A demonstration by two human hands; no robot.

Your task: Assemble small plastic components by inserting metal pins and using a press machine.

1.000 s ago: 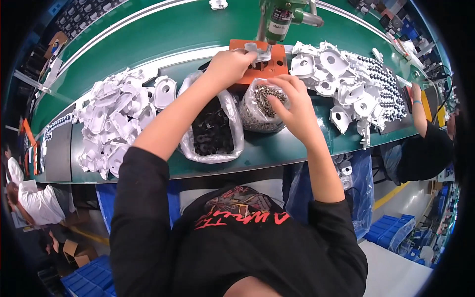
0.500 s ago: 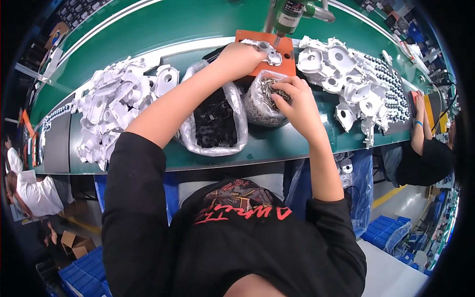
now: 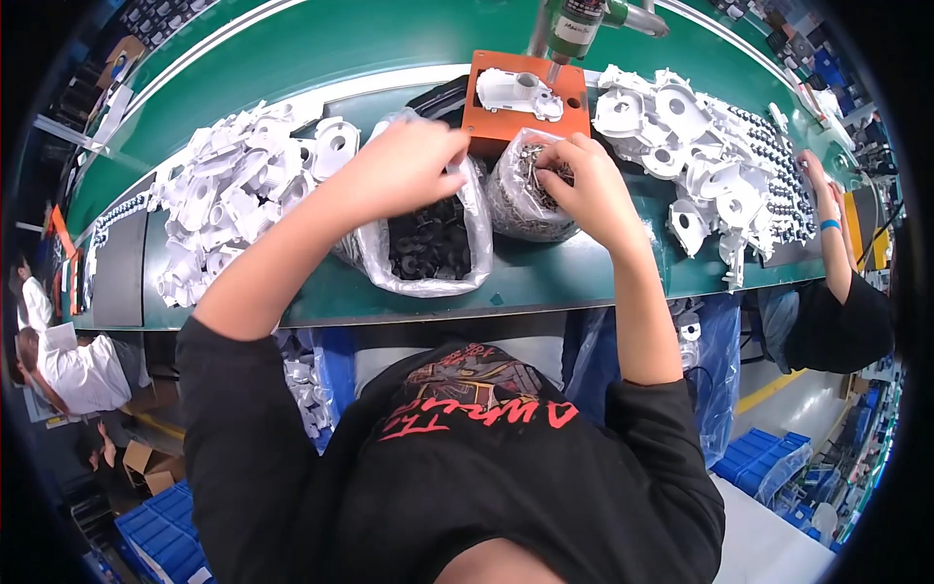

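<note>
White housing (image 3: pixel 499 90) lies on the orange block (image 3: pixel 486 124). Left hand (image 3: pixel 420 162) arches above the black-parts bag (image 3: pixel 428 286), fingers curled, any grip indeterminable; right hand (image 3: pixel 586 185) bends into the screw bag (image 3: pixel 530 222), thumb near fingertips, pinch unconfirmed. Housing's long axis runs left-right, narrower end rightward; green machine (image 3: pixel 576 31) overhangs the block.

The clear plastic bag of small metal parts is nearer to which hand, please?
Right: the right hand has its fingers at that bag's mouth; the left hand is off to its left, over the clear bag of black parts.
</note>
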